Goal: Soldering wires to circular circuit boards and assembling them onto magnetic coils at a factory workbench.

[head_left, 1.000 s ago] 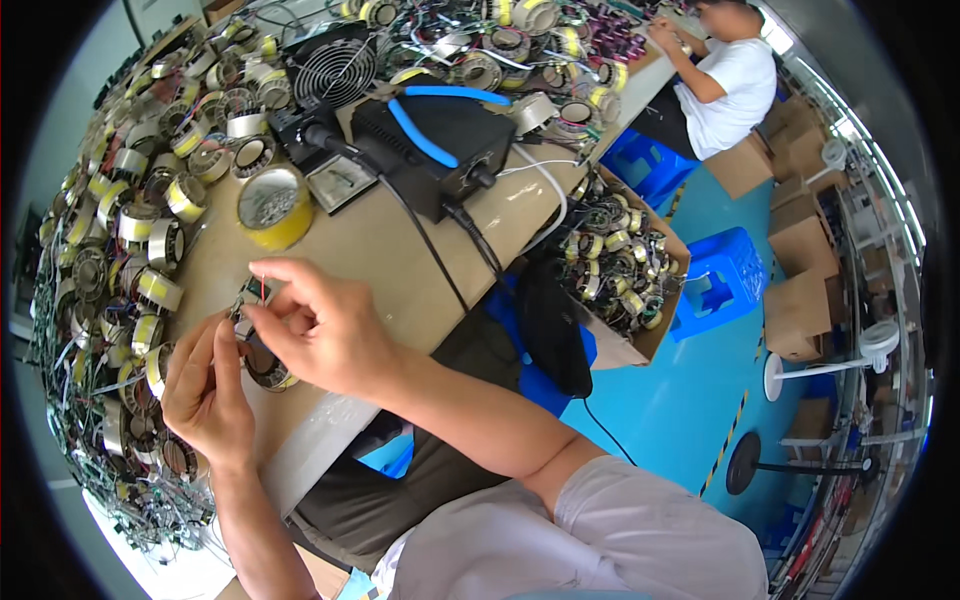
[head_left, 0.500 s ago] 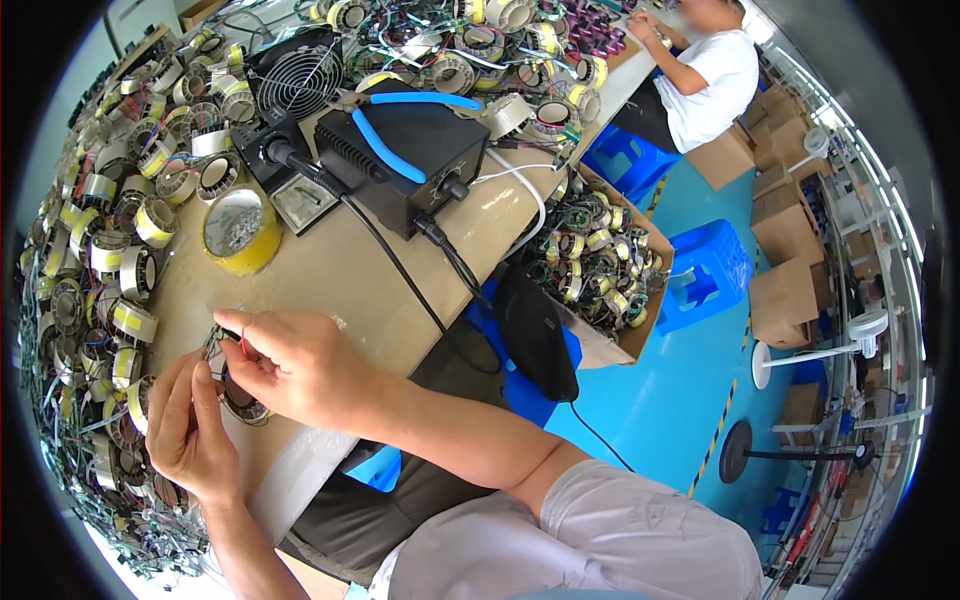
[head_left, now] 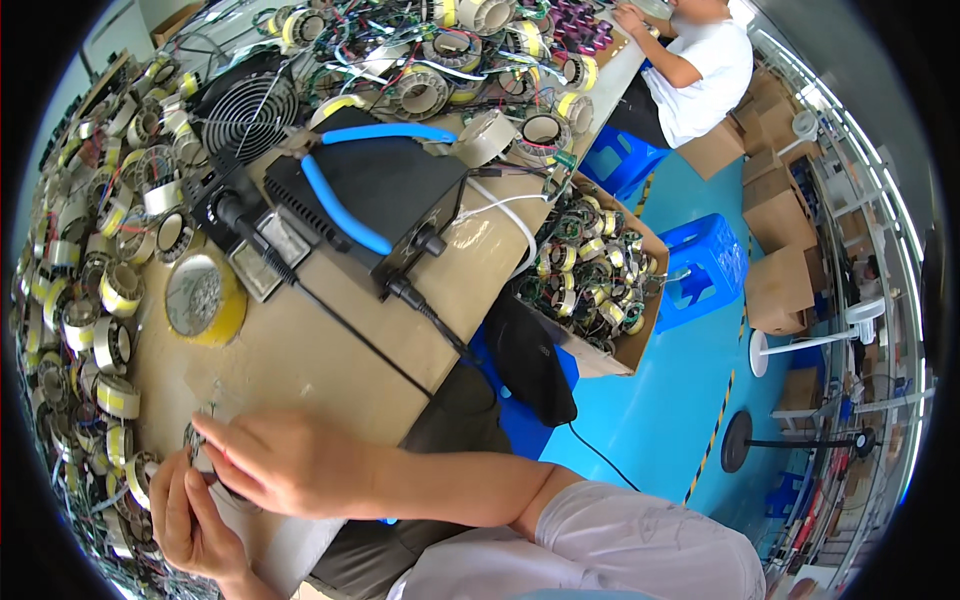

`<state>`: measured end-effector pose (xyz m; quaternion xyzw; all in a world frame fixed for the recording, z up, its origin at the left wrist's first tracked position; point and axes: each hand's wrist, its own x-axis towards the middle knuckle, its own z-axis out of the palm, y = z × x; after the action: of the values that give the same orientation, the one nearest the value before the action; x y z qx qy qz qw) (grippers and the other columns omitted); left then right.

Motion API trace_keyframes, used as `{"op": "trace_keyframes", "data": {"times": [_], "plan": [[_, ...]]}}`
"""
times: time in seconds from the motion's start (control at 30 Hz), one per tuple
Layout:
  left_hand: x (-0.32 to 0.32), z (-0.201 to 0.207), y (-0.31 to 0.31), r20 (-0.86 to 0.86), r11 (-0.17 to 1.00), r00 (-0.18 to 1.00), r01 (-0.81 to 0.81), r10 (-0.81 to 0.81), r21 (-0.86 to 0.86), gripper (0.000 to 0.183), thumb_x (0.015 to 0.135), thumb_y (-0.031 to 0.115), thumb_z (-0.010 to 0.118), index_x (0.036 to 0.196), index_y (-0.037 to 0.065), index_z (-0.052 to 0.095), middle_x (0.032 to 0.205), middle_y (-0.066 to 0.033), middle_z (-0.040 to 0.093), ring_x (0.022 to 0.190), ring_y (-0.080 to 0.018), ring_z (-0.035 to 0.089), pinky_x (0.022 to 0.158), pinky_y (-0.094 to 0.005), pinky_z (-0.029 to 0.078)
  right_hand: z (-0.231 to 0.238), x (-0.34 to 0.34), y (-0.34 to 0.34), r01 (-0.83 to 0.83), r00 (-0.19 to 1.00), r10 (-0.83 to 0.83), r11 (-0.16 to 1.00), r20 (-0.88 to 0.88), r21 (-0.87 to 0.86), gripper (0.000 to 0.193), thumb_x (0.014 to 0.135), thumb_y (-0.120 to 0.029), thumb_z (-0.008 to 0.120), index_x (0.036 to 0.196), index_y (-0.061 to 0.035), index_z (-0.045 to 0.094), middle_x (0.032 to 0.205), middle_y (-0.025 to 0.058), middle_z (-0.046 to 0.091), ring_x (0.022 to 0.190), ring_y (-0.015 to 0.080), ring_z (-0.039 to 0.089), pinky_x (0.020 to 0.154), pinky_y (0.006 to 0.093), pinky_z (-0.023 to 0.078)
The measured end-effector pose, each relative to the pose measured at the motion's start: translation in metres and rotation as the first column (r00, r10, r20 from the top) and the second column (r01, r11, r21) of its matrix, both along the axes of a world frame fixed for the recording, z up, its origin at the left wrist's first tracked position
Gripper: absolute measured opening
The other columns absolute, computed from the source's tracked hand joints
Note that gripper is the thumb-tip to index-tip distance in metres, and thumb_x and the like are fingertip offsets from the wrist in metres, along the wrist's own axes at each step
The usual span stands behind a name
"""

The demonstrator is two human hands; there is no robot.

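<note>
At the near left part of the bench, my left hand (head_left: 195, 520) and my right hand (head_left: 285, 465) meet fingertip to fingertip. Both are closed in pinches on thin wires (head_left: 193, 438), a red one showing by my right fingers. Under my right hand lies a ring-shaped wound coil (head_left: 235, 497), mostly hidden by the fingers. Just beyond my hands stands a yellow-sided tub (head_left: 207, 300) with silvery scraps inside. Many white and yellow coil rings (head_left: 118, 397) with tangled wires are heaped along my left.
Blue-handled pliers (head_left: 345, 205) rest on a black power box (head_left: 385, 175), its cable crossing the bench. A round fan grille (head_left: 250, 115) stands behind. Right of the bench are a carton (head_left: 645, 280) of coils, a blue stool (head_left: 700, 265) and a seated co-worker (head_left: 705, 75).
The whole view has shifted, so the bench things and my hands sit lower in the picture. My two hands stay together with much the same pinching grip.
</note>
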<state>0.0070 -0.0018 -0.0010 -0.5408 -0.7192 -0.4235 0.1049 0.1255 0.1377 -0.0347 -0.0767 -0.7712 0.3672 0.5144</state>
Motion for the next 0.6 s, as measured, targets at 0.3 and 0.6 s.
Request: {"op": "trace_keyframes", "data": {"times": [0.3,0.6], "plan": [[0.009,0.017,0.016,-0.156,0.999,0.987,-0.045,0.045,0.002,0.011,0.093,-0.001,0.069,0.093,-0.01,0.076,0.085,-0.0209,0.074,0.065,-0.0264,0.071,0.052,-0.0331,0.056,-0.005,0.0,-0.006,-0.049,0.999,0.05,0.998,0.008,-0.041,0.043,0.089,-0.005,0.068,0.123,0.0182,0.056,0.079,0.0146,0.063,0.065,0.0261,0.063,0.055,0.0375,0.052],[-0.006,0.008,0.005,-0.318,0.999,0.948,0.004,-0.019,-0.049,0.013,0.094,0.001,0.069,0.093,-0.011,0.074,0.089,-0.022,0.075,0.072,-0.0275,0.072,0.058,-0.0325,0.058,-0.007,-0.001,-0.011,-0.132,0.991,0.13,0.984,-0.028,-0.122,0.05,0.087,-0.005,0.065,0.131,0.0157,0.051,0.09,0.0173,0.064,0.071,0.0316,0.061,0.065,0.0409,0.05]]}}
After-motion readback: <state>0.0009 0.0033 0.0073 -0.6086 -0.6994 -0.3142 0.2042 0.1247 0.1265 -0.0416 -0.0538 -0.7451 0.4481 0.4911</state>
